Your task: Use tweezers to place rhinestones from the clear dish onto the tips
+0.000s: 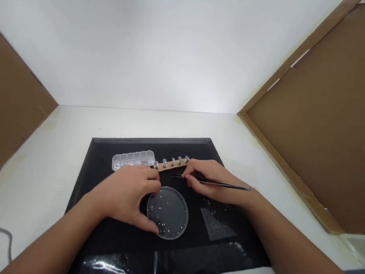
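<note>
While your left hand (126, 196) cups the left rim of the round clear dish (167, 212) near the middle of the black mat (105, 147), keep it pinned flat so the tiny beads inside stay put. Your right hand (210, 180) pinches the tweezers (217, 183) closed-fingered; whether the tips hold anything, I cannot tell. Work the tips low by the wooden strip of pegs (171, 164). Clear mat lies toward the right edge; the compartment box (132, 159) crowds the far-left side.
</note>
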{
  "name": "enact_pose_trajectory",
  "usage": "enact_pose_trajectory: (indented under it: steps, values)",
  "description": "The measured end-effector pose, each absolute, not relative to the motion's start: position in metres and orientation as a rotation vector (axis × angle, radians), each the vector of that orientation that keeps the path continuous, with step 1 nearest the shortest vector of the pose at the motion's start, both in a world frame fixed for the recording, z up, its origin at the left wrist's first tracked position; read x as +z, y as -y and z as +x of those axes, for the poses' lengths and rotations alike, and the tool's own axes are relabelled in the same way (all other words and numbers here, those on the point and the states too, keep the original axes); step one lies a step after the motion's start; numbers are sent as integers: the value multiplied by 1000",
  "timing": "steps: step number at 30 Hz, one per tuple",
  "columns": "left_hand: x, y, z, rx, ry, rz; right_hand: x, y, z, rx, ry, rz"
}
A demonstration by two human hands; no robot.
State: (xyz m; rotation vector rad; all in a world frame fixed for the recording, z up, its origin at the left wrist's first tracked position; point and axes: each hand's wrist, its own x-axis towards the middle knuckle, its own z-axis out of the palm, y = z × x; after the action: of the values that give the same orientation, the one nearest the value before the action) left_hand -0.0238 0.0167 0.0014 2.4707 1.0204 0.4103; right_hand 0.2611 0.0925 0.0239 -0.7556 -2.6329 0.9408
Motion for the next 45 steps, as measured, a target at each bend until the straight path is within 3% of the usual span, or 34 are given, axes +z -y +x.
enact_pose_trajectory:
  steps: [45]
  values:
    - [4,-18,-26,378,-1052,2519,41,-87,267,893,2532,-864]
